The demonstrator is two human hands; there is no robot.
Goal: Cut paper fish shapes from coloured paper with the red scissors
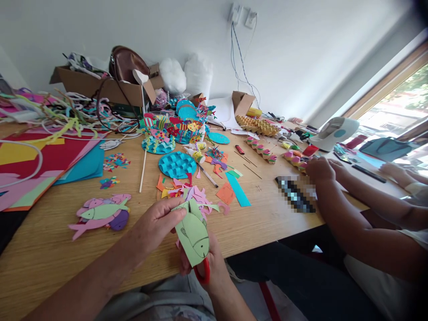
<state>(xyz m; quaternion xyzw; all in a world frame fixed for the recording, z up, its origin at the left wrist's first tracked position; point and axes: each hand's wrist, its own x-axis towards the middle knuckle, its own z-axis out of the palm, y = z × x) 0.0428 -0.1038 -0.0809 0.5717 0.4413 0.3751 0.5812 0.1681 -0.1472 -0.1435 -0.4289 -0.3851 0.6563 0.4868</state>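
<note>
My left hand (159,223) pinches the upper left edge of a light green piece of paper (194,229) with a fish drawn on it in dark lines. Below and partly behind the paper, my right hand (214,263) grips scissors by their red handle (203,272); the blades are hidden by the paper. To the left lies a pile of cut-out paper fish (102,215), pink and purple with a green one on top. Pink and orange paper scraps (195,195) are heaped just beyond my hands.
A blue honeycomb-like paper disc (177,165), a glue bottle (195,154) and a pen (207,176) lie farther back. Coloured paper sheets (76,158) are stacked left. Behind stands a cardboard box (90,87). At right, another person's arms (341,209) rest over the table.
</note>
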